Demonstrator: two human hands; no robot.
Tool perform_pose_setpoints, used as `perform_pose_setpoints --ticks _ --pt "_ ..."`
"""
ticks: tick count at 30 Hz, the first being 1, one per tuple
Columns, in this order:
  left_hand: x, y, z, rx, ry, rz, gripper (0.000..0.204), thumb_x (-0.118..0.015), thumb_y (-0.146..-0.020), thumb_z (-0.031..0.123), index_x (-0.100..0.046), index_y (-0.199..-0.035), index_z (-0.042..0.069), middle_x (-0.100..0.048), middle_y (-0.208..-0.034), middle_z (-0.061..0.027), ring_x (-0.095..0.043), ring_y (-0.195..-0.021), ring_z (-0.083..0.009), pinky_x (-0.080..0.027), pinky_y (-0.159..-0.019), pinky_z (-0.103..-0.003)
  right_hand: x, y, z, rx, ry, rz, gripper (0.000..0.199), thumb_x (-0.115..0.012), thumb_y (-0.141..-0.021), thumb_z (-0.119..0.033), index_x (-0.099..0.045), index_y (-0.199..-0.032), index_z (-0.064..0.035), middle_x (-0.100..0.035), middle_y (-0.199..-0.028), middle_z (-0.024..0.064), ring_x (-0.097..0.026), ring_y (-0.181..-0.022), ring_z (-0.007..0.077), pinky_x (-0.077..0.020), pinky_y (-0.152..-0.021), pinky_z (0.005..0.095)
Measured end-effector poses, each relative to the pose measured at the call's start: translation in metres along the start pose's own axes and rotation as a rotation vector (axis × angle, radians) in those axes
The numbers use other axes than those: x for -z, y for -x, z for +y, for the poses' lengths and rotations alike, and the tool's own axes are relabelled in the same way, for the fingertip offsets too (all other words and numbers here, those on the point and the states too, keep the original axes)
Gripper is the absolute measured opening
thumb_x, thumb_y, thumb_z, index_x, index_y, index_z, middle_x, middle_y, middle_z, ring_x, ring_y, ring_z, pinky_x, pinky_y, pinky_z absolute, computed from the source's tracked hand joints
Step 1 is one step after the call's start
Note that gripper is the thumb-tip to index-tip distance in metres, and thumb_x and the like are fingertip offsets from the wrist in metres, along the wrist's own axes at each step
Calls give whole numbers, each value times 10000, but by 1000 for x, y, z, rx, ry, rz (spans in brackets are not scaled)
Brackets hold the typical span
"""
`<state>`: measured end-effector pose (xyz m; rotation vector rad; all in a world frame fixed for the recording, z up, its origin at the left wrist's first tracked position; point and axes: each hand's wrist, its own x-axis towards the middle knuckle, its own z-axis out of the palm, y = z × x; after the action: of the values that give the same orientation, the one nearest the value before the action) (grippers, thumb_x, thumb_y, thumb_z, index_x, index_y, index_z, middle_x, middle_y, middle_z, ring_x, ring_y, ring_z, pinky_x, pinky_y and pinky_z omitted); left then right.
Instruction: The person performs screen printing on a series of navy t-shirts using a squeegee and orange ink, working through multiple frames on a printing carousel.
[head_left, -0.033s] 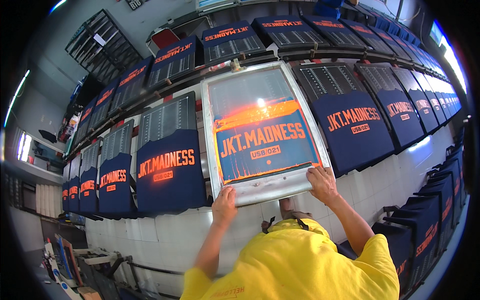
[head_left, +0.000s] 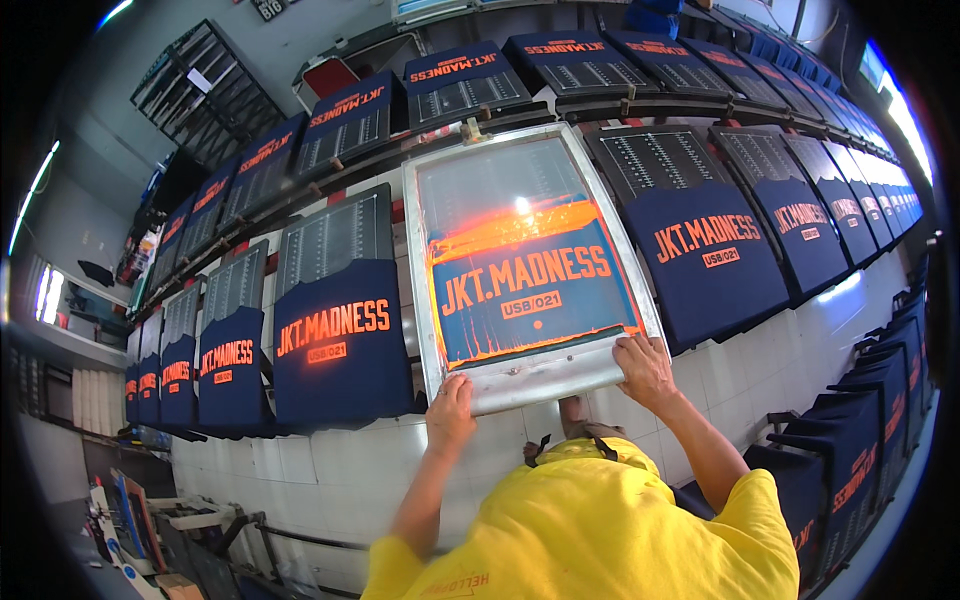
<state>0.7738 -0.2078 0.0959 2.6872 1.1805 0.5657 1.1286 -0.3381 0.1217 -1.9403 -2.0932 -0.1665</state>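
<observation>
A screen printing frame (head_left: 560, 388) with a silver metal rim lies in front of me, over one of the boards in the row. Orange ink (head_left: 520, 228) is smeared in a thick band across its mesh, above a stencil of lettering. My left hand (head_left: 450, 412) is closed on the near left corner of the rim. At the near right corner, my right hand (head_left: 645, 368) grips the rim, its fingers curled over the edge. Whatever lies beneath the frame is mostly hidden by it.
Navy shirts with orange lettering lie on boards to the left (head_left: 335, 370) and right (head_left: 715, 285). Another row of shirts (head_left: 455, 65) runs behind. More printed shirts (head_left: 850, 440) stand at the right. A dark rack (head_left: 205, 90) is at the far left; white tiles (head_left: 290, 500) cover the floor.
</observation>
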Motion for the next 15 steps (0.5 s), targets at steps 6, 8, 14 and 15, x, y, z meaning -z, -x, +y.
perform_pose_setpoints --ticks 6,8,14,15 --pt "-7 17 6 -2 24 -51 483 -565 -716 -82 -539 -1193 -11 -525 -1305 -166 -506 -1254 -379 -492 -969 -417 12 11 -13 -41 -62 -112 712 -826 -637 -425 -579 -1147 6 -539 -1258 138 -497 -1185 284 -388 -951 443" --pt "-2 17 10 3 27 -88 483 -578 -752 -54 -529 -1232 -25 -511 -1328 -177 -483 -1280 -390 -460 -1013 -422 19 12 -12 -39 -104 -95 690 -811 -677 -407 -574 -1169 15 -547 -1259 148 -507 -1179 302 -391 -956 446" --pt "24 6 -9 73 290 150 491 -608 -897 140 -483 -1342 -24 -504 -1362 -184 -447 -1322 -374 -402 -1056 -421 1 5 30 -310 -332 231 466 -677 -836 -216 -564 -1214 33 -576 -1228 205 -548 -1134 372 -442 -937 458" --pt "11 7 -23 218 315 182 454 -596 -910 148 -506 -1318 -29 -531 -1324 -188 -479 -1286 -372 -412 -1041 -413 -4 -1 38 -378 -346 324 425 -649 -853 -175 -567 -1215 33 -582 -1220 214 -554 -1125 382 -451 -933 458"
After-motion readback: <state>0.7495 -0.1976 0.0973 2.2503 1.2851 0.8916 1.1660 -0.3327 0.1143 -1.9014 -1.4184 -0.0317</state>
